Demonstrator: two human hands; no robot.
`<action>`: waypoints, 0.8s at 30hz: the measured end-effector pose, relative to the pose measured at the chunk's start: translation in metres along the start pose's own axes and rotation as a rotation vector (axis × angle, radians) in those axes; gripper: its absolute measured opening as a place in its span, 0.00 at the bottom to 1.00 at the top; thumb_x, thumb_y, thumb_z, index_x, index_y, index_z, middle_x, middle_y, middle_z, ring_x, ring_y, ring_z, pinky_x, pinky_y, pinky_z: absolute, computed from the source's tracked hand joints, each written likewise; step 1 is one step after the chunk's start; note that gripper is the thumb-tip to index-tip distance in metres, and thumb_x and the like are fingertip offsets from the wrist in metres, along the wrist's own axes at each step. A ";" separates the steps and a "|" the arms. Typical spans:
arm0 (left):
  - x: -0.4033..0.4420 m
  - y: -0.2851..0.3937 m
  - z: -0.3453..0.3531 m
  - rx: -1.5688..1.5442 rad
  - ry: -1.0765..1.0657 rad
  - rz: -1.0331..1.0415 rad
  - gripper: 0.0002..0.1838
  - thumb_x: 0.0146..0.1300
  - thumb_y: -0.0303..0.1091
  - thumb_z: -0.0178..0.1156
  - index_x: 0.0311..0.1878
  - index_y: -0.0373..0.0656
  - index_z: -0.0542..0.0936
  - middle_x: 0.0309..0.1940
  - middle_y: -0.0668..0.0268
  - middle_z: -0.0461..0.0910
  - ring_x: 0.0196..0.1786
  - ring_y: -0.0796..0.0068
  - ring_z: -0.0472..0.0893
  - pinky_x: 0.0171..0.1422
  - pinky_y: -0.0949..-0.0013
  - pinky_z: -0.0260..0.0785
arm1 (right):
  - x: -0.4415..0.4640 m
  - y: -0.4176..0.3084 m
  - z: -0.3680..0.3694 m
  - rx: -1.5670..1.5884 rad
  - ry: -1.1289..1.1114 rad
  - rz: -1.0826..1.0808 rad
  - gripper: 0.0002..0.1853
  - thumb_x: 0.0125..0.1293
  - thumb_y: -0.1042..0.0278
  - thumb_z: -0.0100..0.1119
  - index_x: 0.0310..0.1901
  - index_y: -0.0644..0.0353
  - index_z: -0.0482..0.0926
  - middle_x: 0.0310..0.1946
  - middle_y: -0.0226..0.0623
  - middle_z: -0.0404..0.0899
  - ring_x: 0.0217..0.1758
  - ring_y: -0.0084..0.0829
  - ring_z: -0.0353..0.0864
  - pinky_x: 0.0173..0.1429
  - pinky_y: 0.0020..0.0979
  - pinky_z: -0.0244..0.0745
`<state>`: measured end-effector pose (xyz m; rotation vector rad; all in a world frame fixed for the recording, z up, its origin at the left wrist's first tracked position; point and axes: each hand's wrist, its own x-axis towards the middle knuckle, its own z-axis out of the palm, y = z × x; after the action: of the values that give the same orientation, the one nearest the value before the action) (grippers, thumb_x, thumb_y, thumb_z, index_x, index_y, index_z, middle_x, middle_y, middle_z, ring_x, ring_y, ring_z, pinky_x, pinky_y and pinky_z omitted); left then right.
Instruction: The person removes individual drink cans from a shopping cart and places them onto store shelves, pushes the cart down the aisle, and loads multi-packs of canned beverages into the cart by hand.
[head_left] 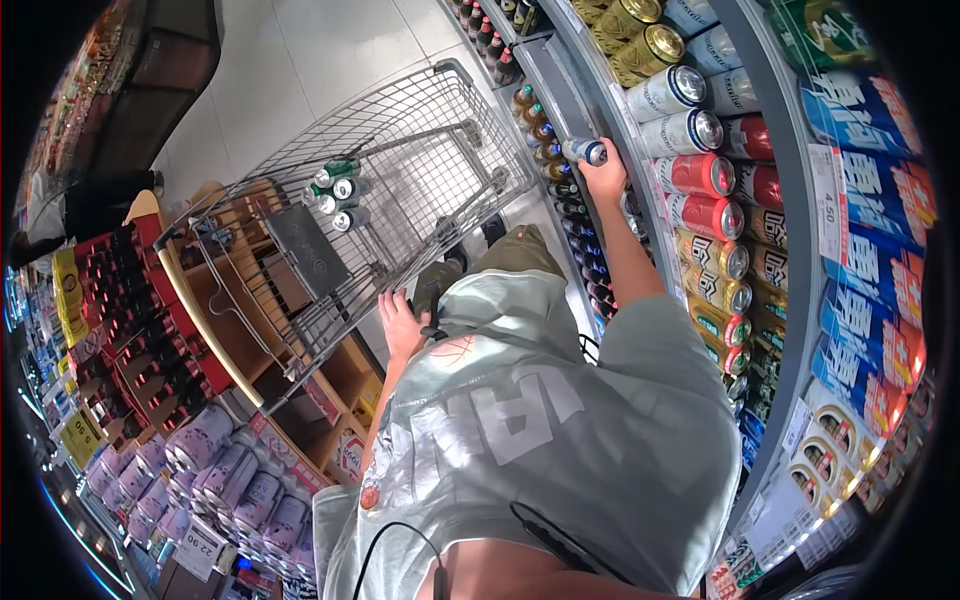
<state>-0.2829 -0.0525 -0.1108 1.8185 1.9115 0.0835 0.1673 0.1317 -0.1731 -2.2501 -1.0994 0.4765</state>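
My right hand (pixel 605 178) is closed around a blue-and-silver drink can (pixel 583 151) in front of the drinks shelf, with the can's silver end toward me. My left hand (pixel 401 322) holds nothing; its fingers are apart, close to my waist and beside the near side of a wire shopping cart (pixel 455 72). Several green and silver cans (pixel 346 188) stand together inside the cart. White cans (pixel 668 92) and red cans (pixel 704 215) lie in stacked rows on the shelf to the right of my right hand.
Bottles (pixel 540 130) line a lower shelf beyond the cart. Gold cans (pixel 645 42) and blue packs (pixel 850 200) fill the right-hand shelving. At the left are red crates of bottles (pixel 150 380) and wrapped purple-white can packs (pixel 235 480). Pale floor tiles (pixel 300 50) show past the cart.
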 end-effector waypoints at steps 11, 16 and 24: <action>0.013 0.013 -0.002 0.041 -0.138 -0.156 0.24 0.54 0.38 0.64 0.54 0.40 0.75 0.66 0.46 0.64 0.71 0.40 0.58 0.75 0.49 0.53 | 0.054 0.079 0.044 -0.318 -0.069 0.171 0.40 0.46 0.49 0.69 0.61 0.62 0.73 0.55 0.56 0.77 0.57 0.55 0.77 0.61 0.48 0.71; 0.013 0.012 -0.005 0.005 -0.135 -0.184 0.21 0.55 0.37 0.62 0.53 0.42 0.76 0.65 0.48 0.65 0.70 0.39 0.59 0.72 0.49 0.58 | 0.067 0.094 0.057 -0.382 -0.203 0.176 0.43 0.44 0.49 0.70 0.63 0.60 0.71 0.61 0.56 0.73 0.62 0.52 0.74 0.65 0.44 0.68; 0.022 0.010 -0.008 -0.025 -0.168 -0.191 0.20 0.56 0.38 0.62 0.52 0.44 0.78 0.62 0.48 0.68 0.67 0.41 0.63 0.71 0.49 0.59 | 0.070 0.142 0.084 -0.331 -0.080 0.141 0.42 0.44 0.55 0.72 0.64 0.56 0.70 0.62 0.53 0.72 0.65 0.51 0.71 0.66 0.43 0.68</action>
<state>-0.2767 -0.0282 -0.1065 1.5660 1.9433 -0.1067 0.2475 0.1478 -0.3323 -2.6301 -1.1328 0.4727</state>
